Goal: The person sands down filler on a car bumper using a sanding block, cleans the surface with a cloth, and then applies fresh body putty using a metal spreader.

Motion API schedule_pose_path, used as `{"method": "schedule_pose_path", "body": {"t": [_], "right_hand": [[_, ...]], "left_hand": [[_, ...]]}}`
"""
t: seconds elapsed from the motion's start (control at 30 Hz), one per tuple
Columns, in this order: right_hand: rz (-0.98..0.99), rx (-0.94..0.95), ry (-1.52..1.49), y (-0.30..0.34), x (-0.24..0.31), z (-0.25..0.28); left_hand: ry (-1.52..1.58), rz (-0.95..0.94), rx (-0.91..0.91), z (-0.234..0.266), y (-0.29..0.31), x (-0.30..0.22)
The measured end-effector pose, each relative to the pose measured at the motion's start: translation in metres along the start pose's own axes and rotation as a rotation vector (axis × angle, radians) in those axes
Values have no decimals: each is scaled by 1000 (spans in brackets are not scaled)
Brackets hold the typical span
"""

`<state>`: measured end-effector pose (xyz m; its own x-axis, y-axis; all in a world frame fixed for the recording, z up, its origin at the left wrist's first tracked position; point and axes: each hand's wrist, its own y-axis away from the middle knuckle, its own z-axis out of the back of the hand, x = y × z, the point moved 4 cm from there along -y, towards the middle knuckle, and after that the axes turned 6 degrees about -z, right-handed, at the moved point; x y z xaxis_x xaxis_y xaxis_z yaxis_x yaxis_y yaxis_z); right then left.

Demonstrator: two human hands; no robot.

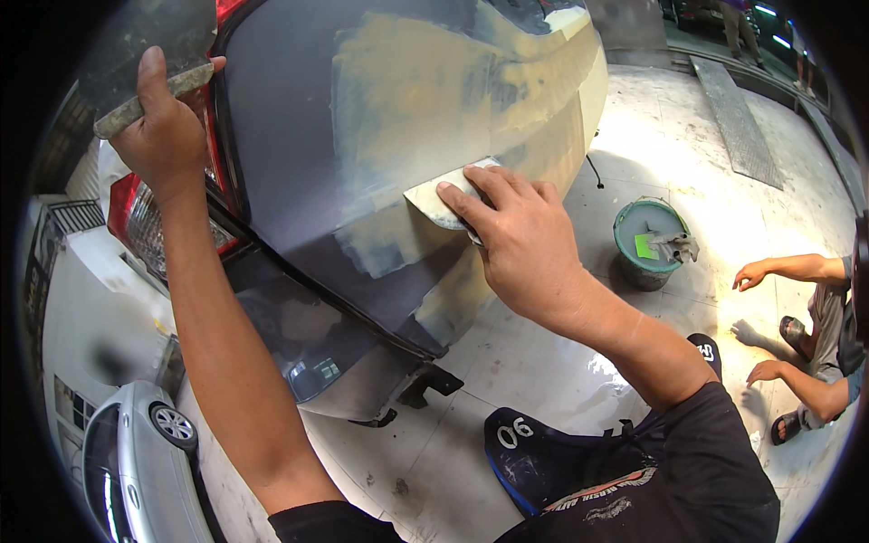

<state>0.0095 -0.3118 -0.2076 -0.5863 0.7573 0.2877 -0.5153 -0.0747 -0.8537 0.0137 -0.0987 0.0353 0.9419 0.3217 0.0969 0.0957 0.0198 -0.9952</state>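
Observation:
Bare fingers of my right hand [529, 235] grip a pale, flat putty spreader [439, 197], its blade lying against the car's rear panel [281, 145]. Yellowish putty [407, 90] covers much of that grey panel in smeared, uneven patches and runs to the panel's right edge. At the upper left, my left hand [167, 140] is raised and closed on a dark flat plate [149, 45] with a thick, crusted pale edge. My thumb lies over the plate's face; most of my other left fingers are hidden. The red and clear tail light [145, 222] sits behind my left forearm.
A green bucket [625, 244] of cloudy water stands on the tiled floor, with a grey rag [677, 247] over its rim. Another person [828, 317] crouches at the right. A silver car [149, 452] is parked lower left; a metal plank [738, 122] lies beyond the bucket.

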Motion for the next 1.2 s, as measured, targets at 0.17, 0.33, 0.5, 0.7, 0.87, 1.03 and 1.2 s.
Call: {"method": "schedule_pose_path", "body": {"t": [0.17, 0.33, 0.5, 0.7, 0.87, 1.03, 1.2], "right_hand": [[-2, -21, -38, 11, 4, -5], [21, -11, -55, 11, -5, 5], [-120, -172, -226, -51, -68, 23], [-230, -196, -222, -95, -105, 16], [-180, -304, -193, -102, -91, 0], [-229, -354, -89, -99, -75, -14], [-148, -396, 5, -69, -63, -39]], "left_hand": [[20, -16, -37, 1, 0, 0], [-35, 126, -31, 8, -1, 7], [-4, 54, 6, -3, -2, 3], [-25, 114, -13, 2, 1, 1], [-11, 78, -55, -2, 2, -3], [-3, -11, -39, -2, 0, -4], [-49, 41, -62, 2, 0, 0]]}}
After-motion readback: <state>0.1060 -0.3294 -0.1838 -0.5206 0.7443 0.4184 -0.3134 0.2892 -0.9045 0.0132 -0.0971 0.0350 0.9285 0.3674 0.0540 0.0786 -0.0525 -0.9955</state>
